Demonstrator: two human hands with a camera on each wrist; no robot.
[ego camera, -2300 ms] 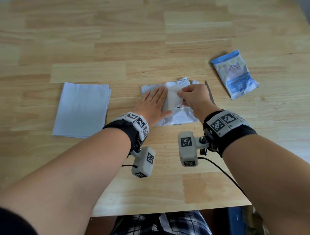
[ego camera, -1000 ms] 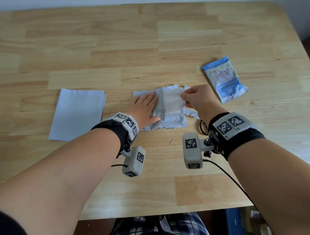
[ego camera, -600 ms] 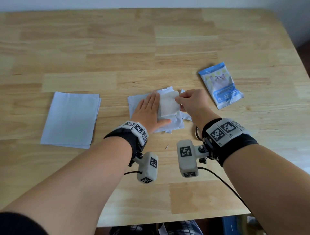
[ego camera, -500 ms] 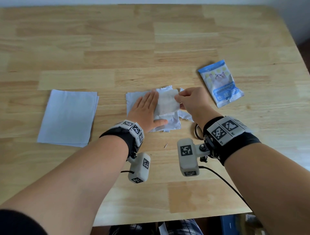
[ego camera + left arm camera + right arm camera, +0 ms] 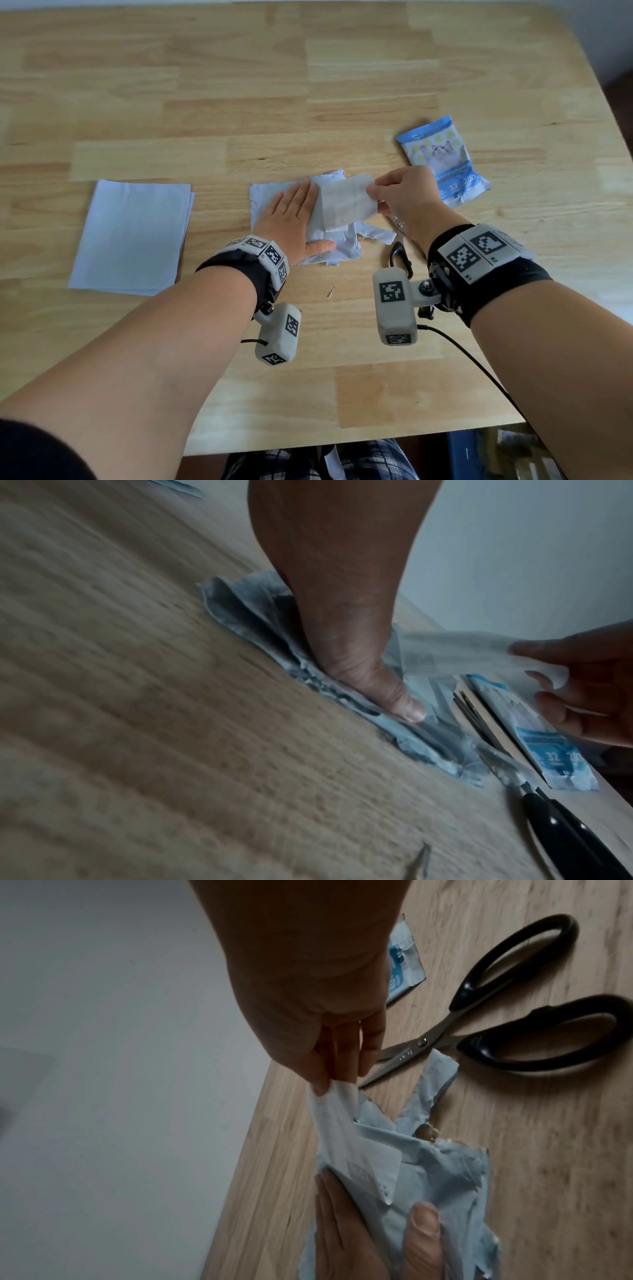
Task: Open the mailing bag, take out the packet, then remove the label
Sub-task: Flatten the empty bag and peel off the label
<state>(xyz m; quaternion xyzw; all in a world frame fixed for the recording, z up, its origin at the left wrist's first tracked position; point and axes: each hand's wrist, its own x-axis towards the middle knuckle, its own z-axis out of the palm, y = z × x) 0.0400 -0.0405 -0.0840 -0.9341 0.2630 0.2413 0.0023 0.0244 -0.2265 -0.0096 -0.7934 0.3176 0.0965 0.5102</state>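
Note:
The torn grey mailing bag (image 5: 342,251) lies flat at the table's middle. My left hand (image 5: 291,219) presses it down with straight fingers, thumb (image 5: 400,696) spread on the plastic (image 5: 455,1172). My right hand (image 5: 400,195) pinches the right edge of the white label (image 5: 346,202) and holds it lifted off the bag, its left end still stuck near my left fingers. The label (image 5: 342,1131) hangs from my thumb and fingertips; in the left wrist view the label (image 5: 452,653) stretches rightward. The blue cat-print packet (image 5: 442,161) lies to the right.
Black-handled scissors (image 5: 514,1020) lie on the table under my right wrist, partly seen as scissors (image 5: 399,253). A stack of pale sheets (image 5: 133,236) rests at the left. A tiny scrap (image 5: 331,291) lies near my left wrist. The table's right edge (image 5: 609,144) is close.
My right hand has pulled the label further up and to the right, peeling more of it off the bag. My left hand stays pressed on the bag.

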